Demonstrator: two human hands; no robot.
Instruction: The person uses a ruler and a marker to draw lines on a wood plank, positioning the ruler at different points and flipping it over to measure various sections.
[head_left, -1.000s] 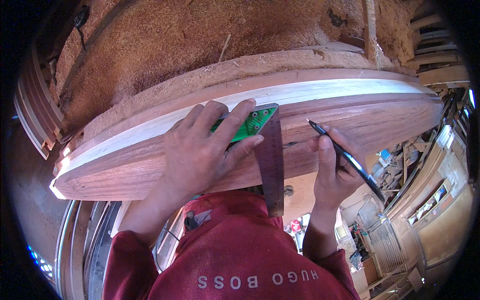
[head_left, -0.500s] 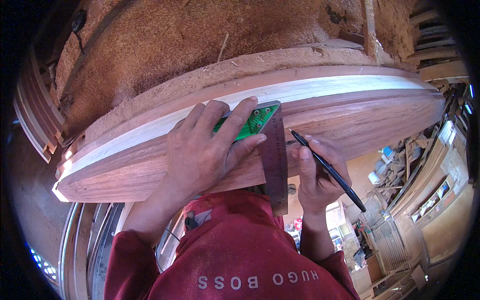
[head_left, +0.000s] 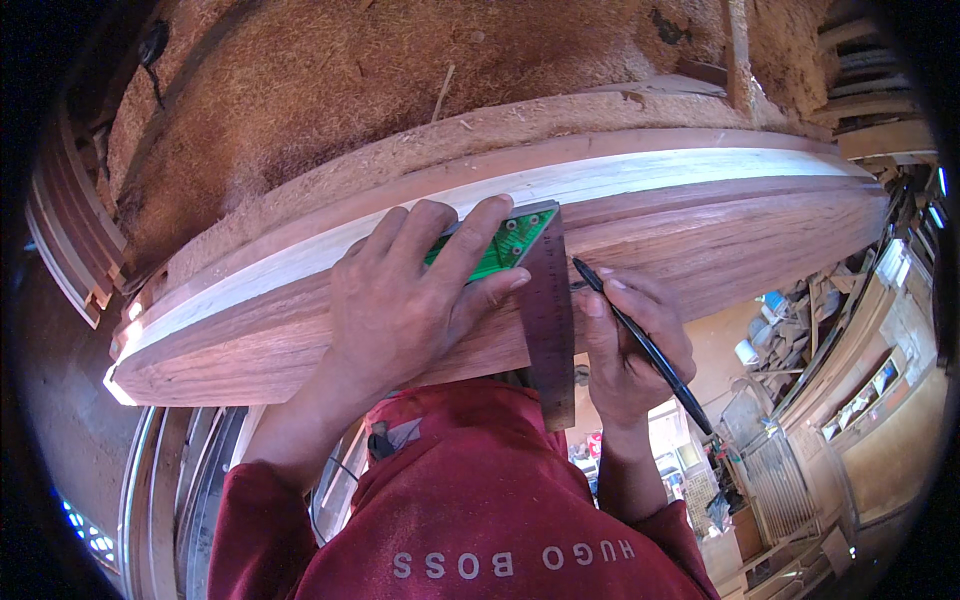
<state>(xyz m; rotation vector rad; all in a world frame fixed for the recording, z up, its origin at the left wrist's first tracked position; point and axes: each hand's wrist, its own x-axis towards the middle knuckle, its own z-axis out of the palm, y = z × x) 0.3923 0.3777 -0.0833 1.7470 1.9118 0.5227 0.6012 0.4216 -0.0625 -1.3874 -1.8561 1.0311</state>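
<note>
My left hand (head_left: 400,285) grips the green stock of a try square (head_left: 548,310) and presses it against the edge of a long reddish-brown wooden board (head_left: 700,240). The square's metal blade lies across the board and juts past its near edge toward me. In my right hand (head_left: 640,350) is a black pen (head_left: 655,355), held in a writing grip. Its tip is close beside the blade's right edge, over the board; whether it touches the wood I cannot tell.
Behind the board runs a pale wooden strip (head_left: 330,240), with sawdust (head_left: 320,90) heaped beyond it. Stacked curved timber (head_left: 75,225) stands at the left. Wood offcuts (head_left: 795,325) lie below at the right, and planks (head_left: 875,95) are piled at the far right.
My right hand has shifted slightly left, bringing the pen tip closer to the blade. My left hand and the try square stay nearly where they were.
</note>
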